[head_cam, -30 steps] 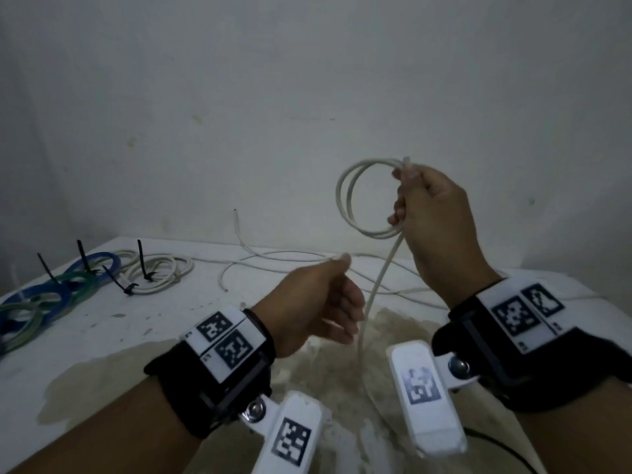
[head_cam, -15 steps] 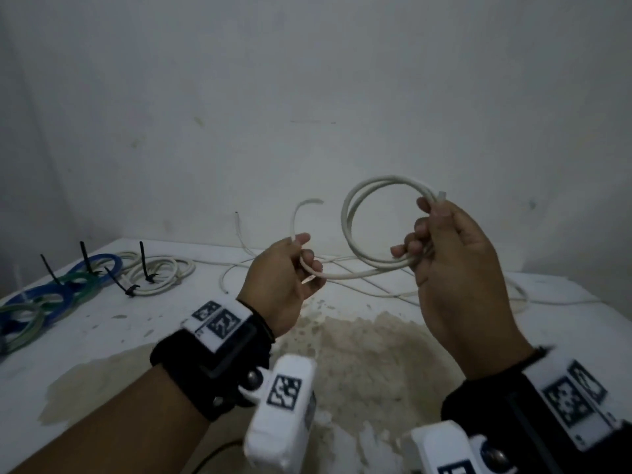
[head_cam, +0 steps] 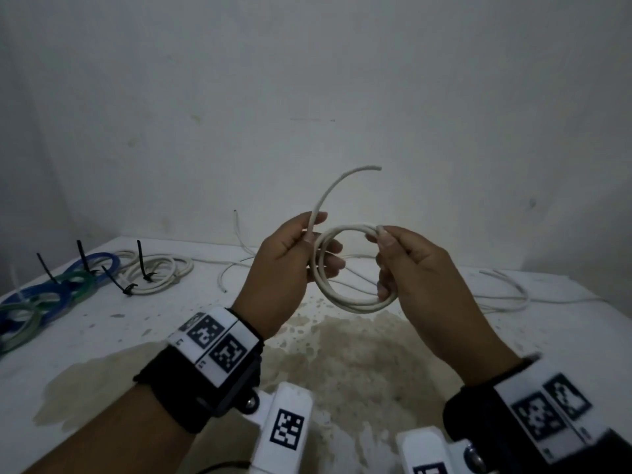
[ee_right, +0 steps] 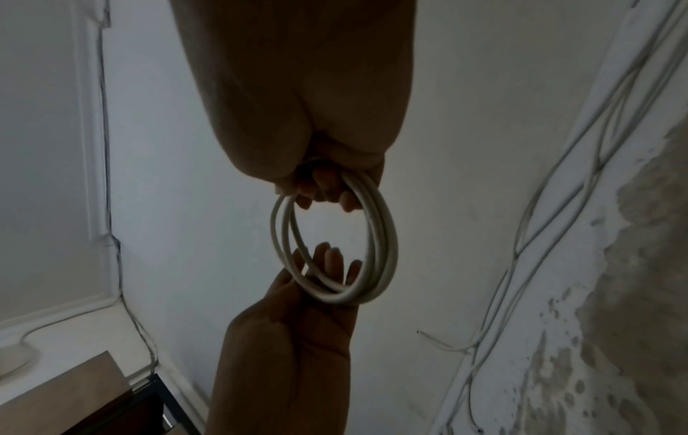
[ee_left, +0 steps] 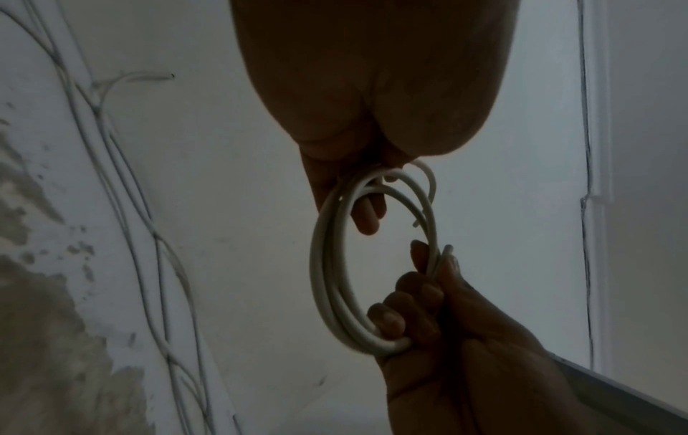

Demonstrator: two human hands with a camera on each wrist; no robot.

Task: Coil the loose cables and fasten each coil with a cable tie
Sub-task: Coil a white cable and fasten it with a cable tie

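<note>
Above the stained white table point(head_cam: 102, 336), both hands hold up a white cable point(head_cam: 355, 301) wound into a small round coil of about three turns. One loose end curves upward past the left thumb, its cut tip free in the air. The left hand point(head_cam: 284, 268) pinches that end and the coil's left side; the right hand point(head_cam: 420, 275) grasps the coil's right side, fingers curled through it. At far left lie tied coils point(head_cam: 157, 271), white, blue and green.
</note>
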